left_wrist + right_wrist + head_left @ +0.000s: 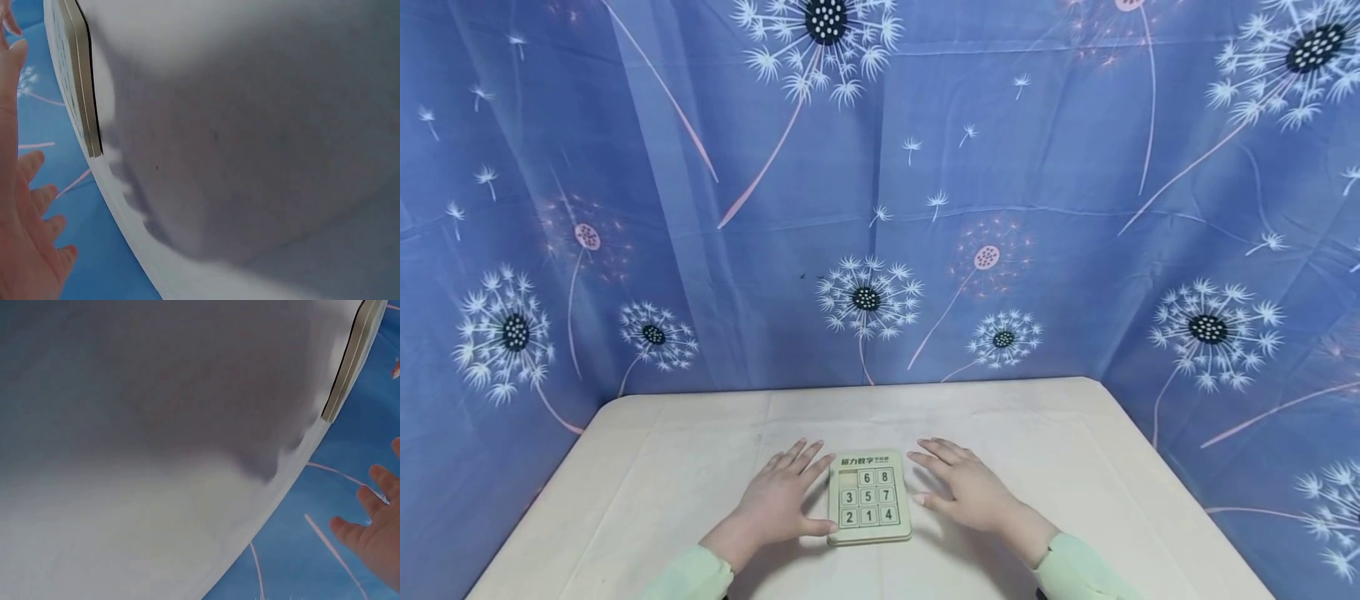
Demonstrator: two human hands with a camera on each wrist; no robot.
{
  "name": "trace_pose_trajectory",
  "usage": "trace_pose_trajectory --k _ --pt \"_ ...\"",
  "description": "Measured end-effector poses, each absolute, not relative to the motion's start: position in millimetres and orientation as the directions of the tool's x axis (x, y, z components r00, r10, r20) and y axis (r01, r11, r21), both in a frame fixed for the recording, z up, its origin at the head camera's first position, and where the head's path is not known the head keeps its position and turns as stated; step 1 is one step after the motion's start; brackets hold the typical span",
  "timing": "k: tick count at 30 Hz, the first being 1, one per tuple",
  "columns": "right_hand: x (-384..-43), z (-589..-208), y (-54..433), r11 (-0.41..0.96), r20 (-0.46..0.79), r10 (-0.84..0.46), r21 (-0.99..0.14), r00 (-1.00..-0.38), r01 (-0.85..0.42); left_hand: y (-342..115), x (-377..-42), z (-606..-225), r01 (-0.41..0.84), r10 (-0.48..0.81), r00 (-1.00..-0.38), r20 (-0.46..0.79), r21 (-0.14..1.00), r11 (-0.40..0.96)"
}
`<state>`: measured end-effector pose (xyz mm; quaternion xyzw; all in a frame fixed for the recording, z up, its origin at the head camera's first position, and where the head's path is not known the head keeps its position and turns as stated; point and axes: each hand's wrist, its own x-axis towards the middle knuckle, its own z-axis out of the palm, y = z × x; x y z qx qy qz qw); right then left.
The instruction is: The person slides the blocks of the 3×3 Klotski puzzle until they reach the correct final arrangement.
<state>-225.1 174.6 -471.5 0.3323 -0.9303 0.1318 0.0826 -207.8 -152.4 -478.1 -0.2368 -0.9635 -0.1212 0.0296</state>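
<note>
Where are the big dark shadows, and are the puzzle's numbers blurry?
Head view: soft shadows by the left hand and right hand on the table, number puzzle readable; left wrist view: big shadow with finger-shaped bumps; right wrist view: big fuzzy-edged shadow, puzzle edge-on, numbers unreadable.

The pale number puzzle (870, 500) lies flat on the surface (1000, 433) between the left fingers (816, 469) and right fingers (930, 463), its near left corner by the left thumb (820, 527). Dark lettering (865, 459) heads tiles (868, 497) reading, far row first, 6 8, 3 5 7, 2 1 4; a bare recess (847, 479) fills the far left cell.
</note>
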Motion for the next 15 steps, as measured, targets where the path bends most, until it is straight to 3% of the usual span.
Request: trace_pose_trajectory --k 15 --pt "-224 -480 162 0.71 0.18 -0.664 -0.152 -0.726 -0.687 -145 -212 -475 0.497 0.498 -0.865 0.062 0.251 0.831"
